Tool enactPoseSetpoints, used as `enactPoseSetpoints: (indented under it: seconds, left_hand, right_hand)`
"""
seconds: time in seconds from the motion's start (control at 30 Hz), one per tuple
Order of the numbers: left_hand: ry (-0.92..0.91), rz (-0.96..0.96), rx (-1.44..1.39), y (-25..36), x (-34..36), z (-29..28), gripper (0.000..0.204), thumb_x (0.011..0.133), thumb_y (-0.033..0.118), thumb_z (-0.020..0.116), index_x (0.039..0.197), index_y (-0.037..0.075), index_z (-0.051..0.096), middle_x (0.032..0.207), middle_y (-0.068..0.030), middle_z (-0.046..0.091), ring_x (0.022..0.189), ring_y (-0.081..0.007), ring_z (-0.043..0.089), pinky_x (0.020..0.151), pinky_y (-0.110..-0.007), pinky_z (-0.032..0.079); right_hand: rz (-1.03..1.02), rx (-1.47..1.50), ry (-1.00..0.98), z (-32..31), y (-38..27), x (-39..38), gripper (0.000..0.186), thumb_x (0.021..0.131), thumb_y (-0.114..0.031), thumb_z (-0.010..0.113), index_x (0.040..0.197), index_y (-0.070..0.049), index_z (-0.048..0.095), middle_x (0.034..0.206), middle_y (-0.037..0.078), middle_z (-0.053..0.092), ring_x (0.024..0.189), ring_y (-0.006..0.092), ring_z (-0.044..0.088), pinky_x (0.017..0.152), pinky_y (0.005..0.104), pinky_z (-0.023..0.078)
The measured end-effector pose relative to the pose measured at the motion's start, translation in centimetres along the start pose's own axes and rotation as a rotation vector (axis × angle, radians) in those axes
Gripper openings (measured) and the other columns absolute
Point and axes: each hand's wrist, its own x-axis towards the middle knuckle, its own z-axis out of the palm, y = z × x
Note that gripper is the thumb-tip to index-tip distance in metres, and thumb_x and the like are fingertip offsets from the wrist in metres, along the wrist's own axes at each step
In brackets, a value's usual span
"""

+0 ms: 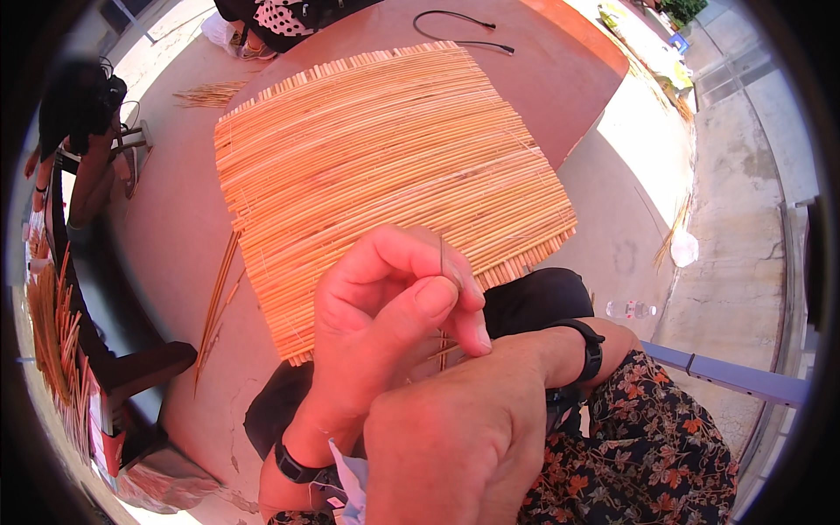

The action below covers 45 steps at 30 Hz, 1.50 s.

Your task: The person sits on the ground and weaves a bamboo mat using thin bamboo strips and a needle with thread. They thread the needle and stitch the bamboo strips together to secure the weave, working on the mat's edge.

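Observation:
A mat of thin tan reed sticks [385, 149] fills the middle of the view, with loose stitches near its edges. My left hand [389, 319] is raised in front of the mat's near part, thumb and forefinger pinched on a thin needle [443, 251] that points upward. My right hand [455, 437] is closed below and to the right, its back toward me; its fingertips and whatever they hold are hidden. The knees in dark cloth [538, 295] show beneath the mat, and a patterned garment [656, 446] covers my lap.
Loose reeds [214, 315] lie left of the mat, more bundles [57, 350] at far left. People [79, 122] are at upper left and top [271, 22]. A black cable [464, 44] lies beyond the mat. A plastic bottle [630, 309] and a grey-blue bar [744, 378] are at right.

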Motion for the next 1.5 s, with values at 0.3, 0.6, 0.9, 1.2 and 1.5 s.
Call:
enactPoseSetpoints:
  seconds: [0.3, 0.6, 0.9, 1.2, 1.5]
  left_hand:
    - [-0.020, 0.072, 0.067, 0.3, -0.6, 0.8, 0.006, 0.089, -0.002, 0.061, 0.094, -0.001, 0.057, 0.090, -0.0145, 0.061, 0.073, -0.0172, 0.061, 0.067, -0.028, 0.051]
    - [-0.048, 0.071, 0.108, 0.5, -0.4, 0.4, 0.005, 0.090, -0.002, 0.060, 0.094, -0.002, 0.058, 0.091, -0.0143, 0.061, 0.073, -0.0162, 0.061, 0.066, -0.027, 0.051]
    - [-0.012, 0.073, 0.081, 0.3, -0.2, 0.1, 0.004, 0.091, -0.002, 0.060, 0.094, -0.001, 0.057, 0.090, -0.0127, 0.062, 0.073, -0.0156, 0.062, 0.065, -0.026, 0.052]
    - [0.414, 0.063, 0.253, 1.5, 1.3, -1.8, 0.007, 0.093, 0.008, 0.064, 0.095, 0.003, 0.059, 0.090, -0.0055, 0.064, 0.076, -0.0106, 0.059, 0.068, -0.024, 0.050]
    - [0.338, 0.330, 0.344, 3.6, 1.0, -4.3, 0.009, 0.093, 0.010, 0.063, 0.098, 0.004, 0.059, 0.091, -0.0078, 0.064, 0.085, -0.0178, 0.064, 0.078, -0.030, 0.053]
  right_hand:
    - [0.007, -0.059, -0.006, -0.3, -0.1, 0.0, 0.004, 0.082, 0.003, 0.069, 0.079, 0.001, 0.067, 0.073, 0.004, 0.068, 0.057, 0.0122, 0.063, 0.047, 0.0202, 0.039]
    - [0.132, -0.094, -0.113, -1.2, -1.4, 0.6, 0.003, 0.083, 0.003, 0.068, 0.080, 0.001, 0.067, 0.072, 0.006, 0.068, 0.056, 0.0123, 0.062, 0.045, 0.0202, 0.038]
    - [0.192, -0.196, -0.159, -2.3, -0.8, 0.1, 0.006, 0.086, -0.001, 0.066, 0.080, 0.001, 0.068, 0.075, 0.007, 0.068, 0.061, 0.0139, 0.064, 0.053, 0.0210, 0.044]
    - [0.394, -0.194, 0.551, -2.0, -2.4, 0.1, 0.007, 0.088, -0.006, 0.068, 0.085, -0.001, 0.063, 0.072, 0.001, 0.061, 0.053, 0.0049, 0.050, 0.053, 0.0243, 0.042]
    - [0.261, -1.102, 0.703, -3.0, -3.3, -0.8, 0.002, 0.090, -0.001, 0.063, 0.090, 0.001, 0.062, 0.072, -0.001, 0.058, 0.053, 0.0014, 0.048, 0.046, 0.0183, 0.037]
